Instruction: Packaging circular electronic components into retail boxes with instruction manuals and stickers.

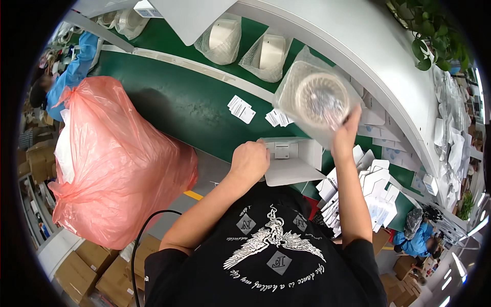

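Note:
My right hand (347, 137) grips the lower edge of a clear plastic bag with a round white, ribbed, fan-like device (319, 100) in it, slightly blurred. It hangs above the bench and to the right of an open white carton (291, 174). My left hand (250, 161) is closed on that carton's left edge, with the fingertips partly hidden. The carton stands open toward me at the near edge of the bench, and a small white printed piece (282, 150) shows inside it. Beyond it lie a fanned stack of printed cards (241, 109) and a smaller stack (278, 118).
A large pink plastic bag (123, 163) bulges at the left of the green bench (189, 110). Bagged white devices (223, 38) stand behind a pale rail. Several folded white cartons (376, 192) lie right of my right arm. A shelf (368, 56) overhangs the far right.

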The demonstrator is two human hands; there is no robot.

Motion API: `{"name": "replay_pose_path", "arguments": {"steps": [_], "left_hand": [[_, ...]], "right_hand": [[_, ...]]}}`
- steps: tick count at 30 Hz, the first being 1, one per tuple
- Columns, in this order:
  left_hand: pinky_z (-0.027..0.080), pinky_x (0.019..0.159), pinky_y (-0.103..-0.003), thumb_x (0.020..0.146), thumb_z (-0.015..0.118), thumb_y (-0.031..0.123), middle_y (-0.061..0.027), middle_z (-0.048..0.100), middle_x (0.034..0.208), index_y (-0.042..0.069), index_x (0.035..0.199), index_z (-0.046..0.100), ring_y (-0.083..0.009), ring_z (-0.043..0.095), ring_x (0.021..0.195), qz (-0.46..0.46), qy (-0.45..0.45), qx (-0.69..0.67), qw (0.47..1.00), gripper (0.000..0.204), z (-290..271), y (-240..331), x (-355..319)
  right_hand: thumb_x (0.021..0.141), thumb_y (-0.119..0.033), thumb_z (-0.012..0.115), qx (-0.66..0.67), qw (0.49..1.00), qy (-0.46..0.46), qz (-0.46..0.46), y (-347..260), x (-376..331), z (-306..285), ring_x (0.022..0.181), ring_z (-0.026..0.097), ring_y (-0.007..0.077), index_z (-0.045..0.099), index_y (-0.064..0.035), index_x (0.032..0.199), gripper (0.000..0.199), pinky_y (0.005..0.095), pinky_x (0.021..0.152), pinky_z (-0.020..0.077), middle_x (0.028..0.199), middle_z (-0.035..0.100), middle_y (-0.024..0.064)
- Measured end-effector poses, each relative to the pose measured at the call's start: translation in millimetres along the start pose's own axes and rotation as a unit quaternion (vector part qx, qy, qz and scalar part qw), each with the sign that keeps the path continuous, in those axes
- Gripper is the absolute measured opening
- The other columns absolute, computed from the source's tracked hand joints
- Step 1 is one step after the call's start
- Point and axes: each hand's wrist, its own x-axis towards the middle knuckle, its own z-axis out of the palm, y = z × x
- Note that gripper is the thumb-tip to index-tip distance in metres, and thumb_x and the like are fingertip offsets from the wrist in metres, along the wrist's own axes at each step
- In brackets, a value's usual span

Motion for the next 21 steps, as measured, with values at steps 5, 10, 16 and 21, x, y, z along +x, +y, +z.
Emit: {"name": "replay_pose_path", "arguments": {"steps": [5,10,16,21], "left_hand": [[0.061,0.077,-0.05,0.094,0.07,0.02,-0.0252,0.075,0.089,0.002,0.109,0.075,-0.0443,0.073,0.082,0.066,-0.045,-0.111,0.991,0.024,-16,3,27],[0.06,0.077,-0.048,0.094,0.07,0.014,-0.0227,0.076,0.095,0.005,0.109,0.076,-0.0427,0.074,0.084,0.192,0.047,-0.149,0.969,0.019,12,-18,39],[0.059,0.073,-0.048,0.094,0.072,0.01,-0.0204,0.075,0.091,0.004,0.112,0.073,-0.0403,0.074,0.079,0.225,0.069,-0.254,0.938,0.019,16,2,32],[0.049,0.076,-0.036,0.084,0.087,0.008,-0.0123,0.062,0.114,0.003,0.124,0.062,-0.0246,0.059,0.089,0.164,0.527,-0.268,0.79,0.048,-96,15,20]], "right_hand": [[0.084,-0.003,0.08,-0.262,0.94,-0.176,-0.128,-59,-138,-76,0.136,0.058,0.0302,0.044,-0.0089,0.158,0.083,0.0439,0.112,0.0501,0.151,0.055,0.0173],[0.079,-0.007,0.08,-0.537,0.765,-0.351,-0.059,-112,-154,-45,0.136,0.057,0.0393,0.055,-0.0227,0.154,0.08,0.0492,0.109,0.0529,0.155,0.051,0.0233],[0.083,-0.014,0.072,-0.715,0.602,-0.306,-0.179,13,-141,-4,0.115,0.067,0.0436,0.056,-0.0236,0.149,0.068,0.0524,0.094,0.0589,0.144,0.054,0.0218],[0.091,-0.013,0.064,-0.671,0.678,-0.26,-0.151,-16,-75,-6,0.098,0.072,0.045,0.051,-0.0246,0.152,0.063,0.0547,0.076,0.0606,0.124,0.06,0.0224]]}}
